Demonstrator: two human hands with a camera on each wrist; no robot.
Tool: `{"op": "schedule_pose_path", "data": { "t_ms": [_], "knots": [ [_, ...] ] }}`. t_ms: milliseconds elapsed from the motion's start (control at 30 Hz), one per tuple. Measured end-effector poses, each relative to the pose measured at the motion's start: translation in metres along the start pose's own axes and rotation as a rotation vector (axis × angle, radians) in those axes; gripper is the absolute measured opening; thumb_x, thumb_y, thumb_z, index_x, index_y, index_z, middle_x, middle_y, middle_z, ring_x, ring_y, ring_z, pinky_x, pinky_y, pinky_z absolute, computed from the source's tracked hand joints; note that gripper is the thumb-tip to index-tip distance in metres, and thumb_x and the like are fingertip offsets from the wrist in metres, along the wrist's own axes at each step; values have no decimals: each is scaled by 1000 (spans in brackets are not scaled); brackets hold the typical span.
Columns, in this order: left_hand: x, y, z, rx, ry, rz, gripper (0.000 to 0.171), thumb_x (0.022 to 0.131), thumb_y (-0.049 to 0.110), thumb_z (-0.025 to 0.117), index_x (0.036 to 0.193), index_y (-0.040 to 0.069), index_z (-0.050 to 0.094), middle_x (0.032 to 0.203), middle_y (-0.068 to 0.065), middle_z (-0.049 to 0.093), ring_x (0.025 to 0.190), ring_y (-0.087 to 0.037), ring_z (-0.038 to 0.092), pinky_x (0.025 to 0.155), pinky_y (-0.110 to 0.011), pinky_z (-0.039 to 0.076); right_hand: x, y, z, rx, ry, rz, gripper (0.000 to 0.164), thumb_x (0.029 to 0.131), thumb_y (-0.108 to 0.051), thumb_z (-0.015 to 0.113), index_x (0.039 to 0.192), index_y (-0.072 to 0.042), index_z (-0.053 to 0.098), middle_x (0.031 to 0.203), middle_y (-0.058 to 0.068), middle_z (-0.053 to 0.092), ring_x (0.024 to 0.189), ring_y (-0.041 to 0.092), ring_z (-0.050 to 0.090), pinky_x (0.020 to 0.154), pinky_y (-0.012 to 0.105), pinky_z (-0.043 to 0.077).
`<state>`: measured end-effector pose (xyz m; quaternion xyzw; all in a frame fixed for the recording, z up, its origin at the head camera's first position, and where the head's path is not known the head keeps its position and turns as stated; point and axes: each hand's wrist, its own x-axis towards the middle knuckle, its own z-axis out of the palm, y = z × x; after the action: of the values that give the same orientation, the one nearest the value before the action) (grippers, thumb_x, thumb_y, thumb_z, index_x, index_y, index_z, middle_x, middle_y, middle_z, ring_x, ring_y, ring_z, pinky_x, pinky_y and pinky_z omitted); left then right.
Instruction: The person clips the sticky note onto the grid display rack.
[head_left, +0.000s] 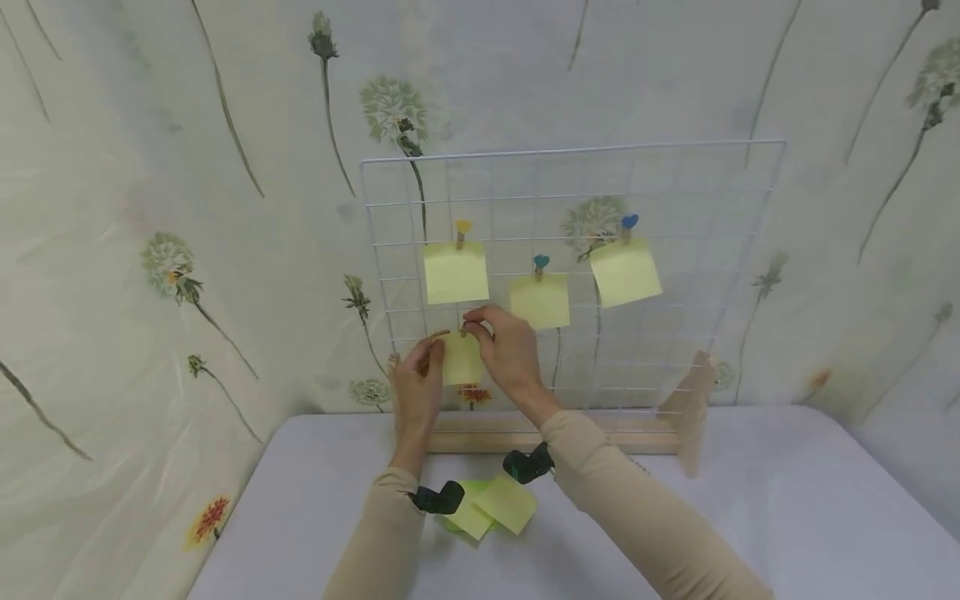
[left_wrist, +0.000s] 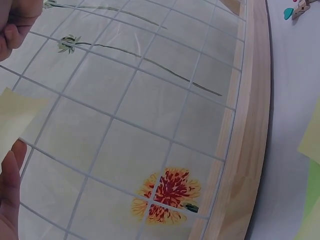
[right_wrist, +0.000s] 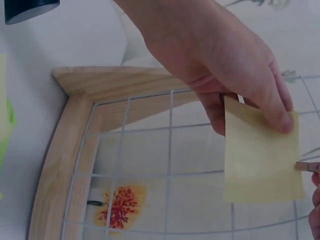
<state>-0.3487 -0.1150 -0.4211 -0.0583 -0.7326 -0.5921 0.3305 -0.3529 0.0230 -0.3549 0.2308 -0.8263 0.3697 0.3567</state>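
Low on the left part of a white wire grid [head_left: 660,317], a yellow sticky note [head_left: 462,360] lies against the wires. My left hand [head_left: 418,387] pinches its left edge; in the right wrist view the thumb [right_wrist: 280,117] presses on the front of the paper. My right hand [head_left: 512,354] pinches a small wooden clothespin [right_wrist: 306,166] at the note's top edge. Its tip overlaps the paper; whether it grips a wire there is hidden. Three more yellow notes hang above, under clothespins with a yellow heart [head_left: 463,226], a teal heart [head_left: 542,262] and a blue heart [head_left: 629,221].
A wooden base [head_left: 630,442] with a side foot [head_left: 696,408] carries the grid on a white table [head_left: 780,500]. Loose yellow and green notes [head_left: 506,502] lie in front, below my forearms. In the left wrist view more clothespins [left_wrist: 301,8] lie on the table. Floral fabric hangs behind.
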Motion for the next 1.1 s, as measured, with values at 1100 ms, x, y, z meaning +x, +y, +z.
{"op": "schedule_pose_path", "data": {
  "t_ms": [1100],
  "knots": [
    [2, -1, 3, -18, 9, 51, 23, 95, 32, 55, 107, 20, 71, 100, -5, 73, 79, -16, 69, 63, -19, 52, 7, 2, 1, -79, -45, -73, 9, 85, -13, 69, 92, -10, 74, 88, 4, 75, 77, 18, 72, 64, 31, 56]
  ]
}}
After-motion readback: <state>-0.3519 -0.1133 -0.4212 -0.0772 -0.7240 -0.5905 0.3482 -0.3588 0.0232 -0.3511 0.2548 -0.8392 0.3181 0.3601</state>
